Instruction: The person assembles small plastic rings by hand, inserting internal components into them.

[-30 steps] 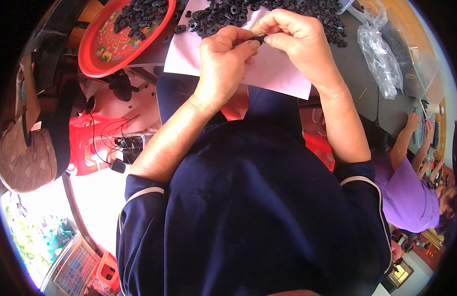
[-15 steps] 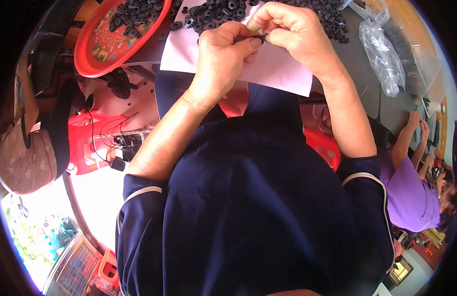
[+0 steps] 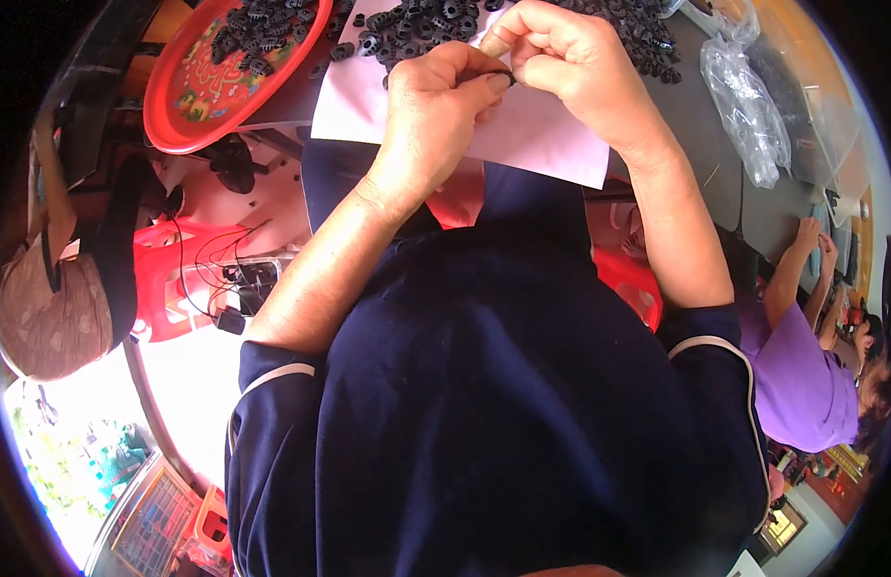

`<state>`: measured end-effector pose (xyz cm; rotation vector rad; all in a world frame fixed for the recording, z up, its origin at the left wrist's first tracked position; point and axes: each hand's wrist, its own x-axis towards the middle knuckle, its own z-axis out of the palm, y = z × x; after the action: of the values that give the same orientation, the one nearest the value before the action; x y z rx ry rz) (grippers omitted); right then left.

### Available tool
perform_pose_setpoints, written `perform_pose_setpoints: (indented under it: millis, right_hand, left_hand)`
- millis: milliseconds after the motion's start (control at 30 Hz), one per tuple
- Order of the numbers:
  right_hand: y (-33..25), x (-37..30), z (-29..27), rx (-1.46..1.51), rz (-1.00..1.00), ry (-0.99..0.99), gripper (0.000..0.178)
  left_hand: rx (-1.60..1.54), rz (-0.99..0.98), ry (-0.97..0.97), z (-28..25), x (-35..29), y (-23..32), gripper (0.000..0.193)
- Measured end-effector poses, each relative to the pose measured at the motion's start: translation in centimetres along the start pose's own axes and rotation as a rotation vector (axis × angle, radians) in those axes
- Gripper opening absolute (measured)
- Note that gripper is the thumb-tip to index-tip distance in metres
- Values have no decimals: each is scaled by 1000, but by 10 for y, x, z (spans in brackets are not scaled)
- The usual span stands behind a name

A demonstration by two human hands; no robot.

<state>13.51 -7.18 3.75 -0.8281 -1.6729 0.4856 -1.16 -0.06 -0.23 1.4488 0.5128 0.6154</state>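
Between the thumb and fingers of my left hand (image 3: 441, 106) sits a small black plastic part (image 3: 509, 77), mostly covered by the fingertips. Close against it on the right is my right hand (image 3: 575, 72), its thumb and index finger bent together; whether they grip anything is hidden. Both hands are over a pale pink sheet (image 3: 551, 149) at the table's near edge. Just beyond my fingers lies a heap of black ribbed plastic pieces (image 3: 421, 27), and a second heap of smaller black parts (image 3: 648, 38) spreads to the right.
A red tray (image 3: 171, 120) with a printed floral base holds more black ribbed pieces at the left. On the grey table (image 3: 700, 125) to the right lies a crumpled clear plastic bag (image 3: 749, 115). Another person in a purple top (image 3: 806, 385) works at the far right.
My right thumb and index finger have drawn slightly back and up from the black part. My left hand keeps its place.
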Motion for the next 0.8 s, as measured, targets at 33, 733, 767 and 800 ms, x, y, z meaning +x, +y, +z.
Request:
perform_pose_setpoints:
  millis: [33,733,767,800]
  right_hand:
    - [-16,5,6,-212,287,30,16]
    - [-9,-20,28,-678,403,235,27]
    - [0,-24,27,-732,335,244,27]
    - [6,-27,28,-785,265,252,27]
  left_hand:
    - [0,0,6,-1,-1,-2,13]
    - [196,179,142,11,-1,-11,11]
    - [244,236,178,14,-2,-10,11]
    - [292,293,214,16,-2,-10,11]
